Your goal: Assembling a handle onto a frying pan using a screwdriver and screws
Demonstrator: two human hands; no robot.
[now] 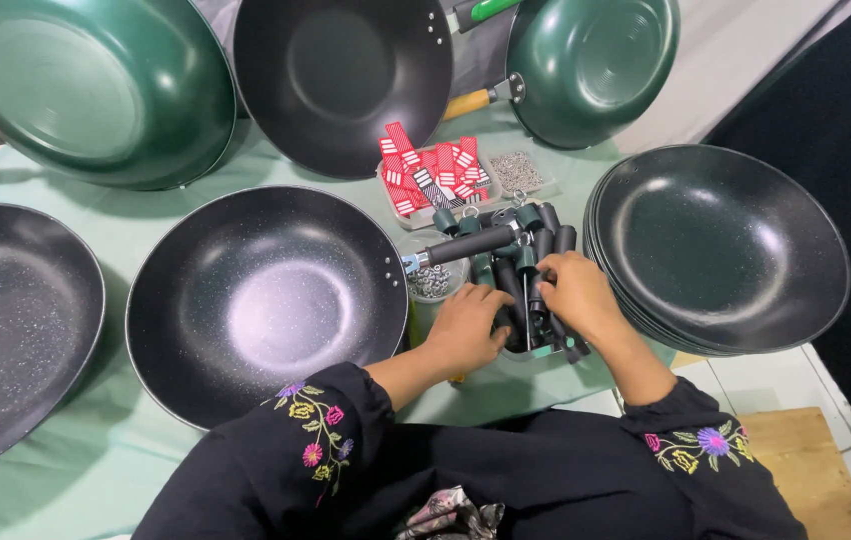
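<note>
**Both hands in a pile of pan handles**

Head view: the left hand (468, 328) and right hand (574, 295) both curl around dark handles (531, 262) heaped in a container between the speckled black pan (264, 297) and stacked pans (721, 248); red tags (431, 175) lie beyond.

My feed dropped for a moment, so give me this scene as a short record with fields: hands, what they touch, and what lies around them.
left hand: fingers in the pile of dark pan handles
right hand: on the same pile
in front: speckled black pan, no handle
right: stack of black pans
behind: tray of red tags, tray of small metal parts
surface: green cloth
</note>
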